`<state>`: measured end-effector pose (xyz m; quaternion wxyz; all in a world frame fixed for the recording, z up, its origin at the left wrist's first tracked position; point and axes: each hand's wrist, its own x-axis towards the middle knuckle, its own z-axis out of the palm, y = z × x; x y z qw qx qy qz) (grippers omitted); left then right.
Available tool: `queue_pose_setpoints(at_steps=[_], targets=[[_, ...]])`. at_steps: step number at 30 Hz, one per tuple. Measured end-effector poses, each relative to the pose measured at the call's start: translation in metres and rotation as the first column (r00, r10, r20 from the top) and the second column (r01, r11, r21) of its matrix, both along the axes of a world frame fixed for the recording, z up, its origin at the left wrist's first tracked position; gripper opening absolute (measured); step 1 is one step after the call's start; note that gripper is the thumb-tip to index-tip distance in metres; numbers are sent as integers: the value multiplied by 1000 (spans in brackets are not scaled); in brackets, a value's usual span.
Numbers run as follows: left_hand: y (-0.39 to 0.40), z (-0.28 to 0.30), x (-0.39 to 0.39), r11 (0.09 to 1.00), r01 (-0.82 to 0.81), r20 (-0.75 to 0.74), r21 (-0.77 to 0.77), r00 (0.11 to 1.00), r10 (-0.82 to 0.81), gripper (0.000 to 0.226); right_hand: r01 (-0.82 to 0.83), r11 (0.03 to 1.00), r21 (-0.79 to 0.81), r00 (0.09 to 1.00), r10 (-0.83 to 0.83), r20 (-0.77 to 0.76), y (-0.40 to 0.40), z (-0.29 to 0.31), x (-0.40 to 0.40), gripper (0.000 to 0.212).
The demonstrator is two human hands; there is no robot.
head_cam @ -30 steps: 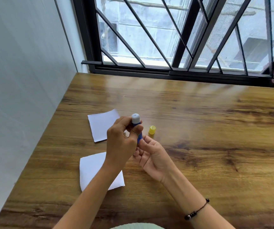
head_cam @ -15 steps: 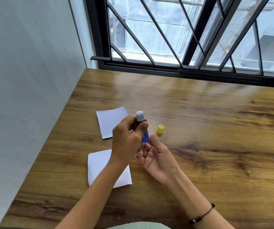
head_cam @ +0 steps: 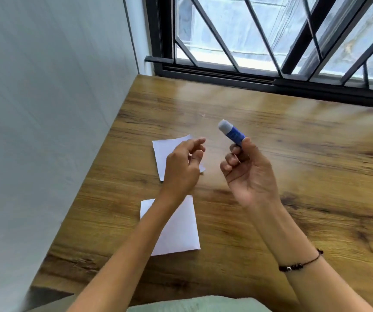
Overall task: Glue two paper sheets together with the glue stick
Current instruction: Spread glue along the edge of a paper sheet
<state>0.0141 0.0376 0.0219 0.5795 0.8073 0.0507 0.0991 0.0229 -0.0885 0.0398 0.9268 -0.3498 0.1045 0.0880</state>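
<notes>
My right hand (head_cam: 246, 174) grips the lower end of an uncapped blue glue stick (head_cam: 231, 132), whose pale glue tip points up and to the left. My left hand (head_cam: 184, 167) hovers over the far white paper sheet (head_cam: 164, 152) with its fingers loosely curled and nothing in them. The near white paper sheet (head_cam: 178, 230) lies flat on the wooden table (head_cam: 293, 176), partly under my left forearm. The yellow cap is hidden from view.
A white wall runs along the table's left edge. A black barred window frame (head_cam: 271, 79) closes off the far edge. A dark bracelet (head_cam: 300, 264) circles my right wrist.
My left hand has let go of the glue stick and moved left over the far sheet. My right hand now holds the stick alone, raised to the right. The camera has shifted right.
</notes>
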Motion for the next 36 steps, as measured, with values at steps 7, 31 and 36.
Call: queue_pose_setpoints(at_steps=[7,31,36], targets=[[46,-23,43,572,282,-241,770,959,-148,57,67,953,-297,992,-33,120,4,14,30,5],[52,-27,46,458,278,-264,844,960,-96,62,286,138,-948,878,360,317,33,-15,75,17],[50,-26,45,454,275,-264,848,960,-89,62,327,51,-944,846,430,316,38,-19,82,19]])
